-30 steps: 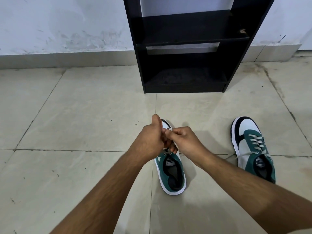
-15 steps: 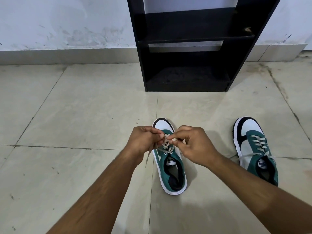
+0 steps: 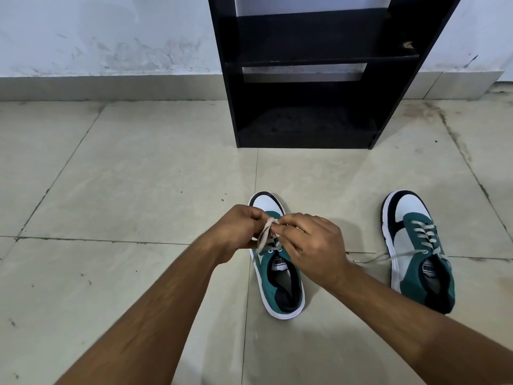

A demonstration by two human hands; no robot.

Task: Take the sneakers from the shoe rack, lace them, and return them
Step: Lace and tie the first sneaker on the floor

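A green, white and navy sneaker [image 3: 280, 284] lies on the floor tiles in front of me, toe pointing at the black shoe rack [image 3: 305, 79]. Over its eyelets my left hand [image 3: 238, 229] and my right hand [image 3: 308, 243] meet, both pinching the grey lace [image 3: 265, 236], which runs in a loop from my fingers down to the top eyelets. My hands hide most of the lacing. The second sneaker [image 3: 416, 245] sits apart at the right, laced, with loose lace ends trailing left on the floor.
The rack stands against the white wall [image 3: 111, 31], its two visible shelves bare. Beige floor tiles [image 3: 125, 176] spread around both sneakers, with dark grout lines and stains at the far right.
My hands have drawn back a little from the toe toward the tongue and spread slightly, pulling a loop of lace up between them. Neither sneaker has moved.
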